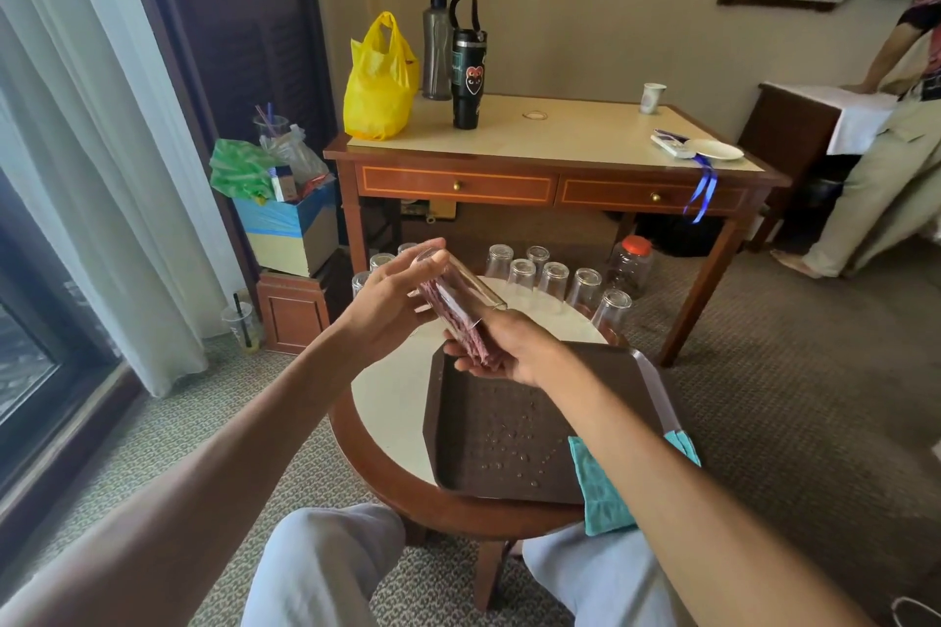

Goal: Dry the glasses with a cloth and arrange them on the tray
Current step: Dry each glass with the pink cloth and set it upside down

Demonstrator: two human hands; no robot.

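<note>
L hand (392, 303) grips a clear tall glass (476, 290), R hand (511, 346) pinches the maroon cloth (476, 346) stuffed inside; looks barely begun: dark brown tray (489, 428) under R wrist holds none, upturned clear glasses (552, 278) beyond both hands wait.

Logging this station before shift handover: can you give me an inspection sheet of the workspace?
Surface: round table, cream top, wooden rim.
Job's things: tray holds no glasses, beaded with water; inverted glasses at table's far edge; glass held tilted, maroon cloth stuffed inside.
Clutter: teal cloth at tray's near right corner.
Grippers: left hand grips glass; right hand holds the cloth.
Cables: thin white loop bottom right, maybe a cord.
Surroundings: desk with yellow bag, bottles; another person at right.
</note>
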